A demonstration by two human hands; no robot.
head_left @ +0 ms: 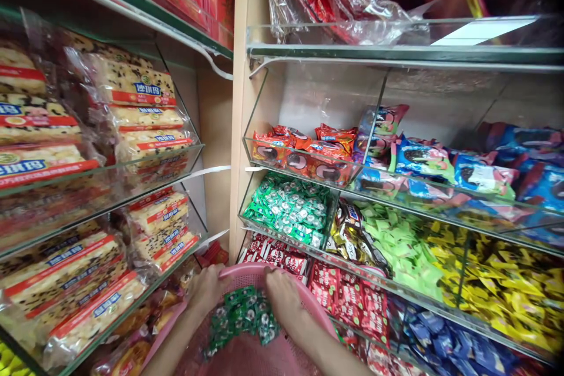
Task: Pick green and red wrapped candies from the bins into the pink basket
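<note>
A pink plastic basket with a perforated wall is tilted in front of me, below the shelves. Small green-wrapped candies lie in a heap against its far side, and its pink bottom shows nearer to me. My left hand is closed on the far rim at the left. On the same rim, a little to the right, my right hand is closed too, its fingertips partly hidden. Just beyond the basket, a glass bin holds matching green candies.
Red-and-white packets lie in the bin right behind the rim. To the right are light green candies, yellow candies and blue candies. Packaged puffed-rice-like bars fill the left shelves. Glass shelf edges jut out.
</note>
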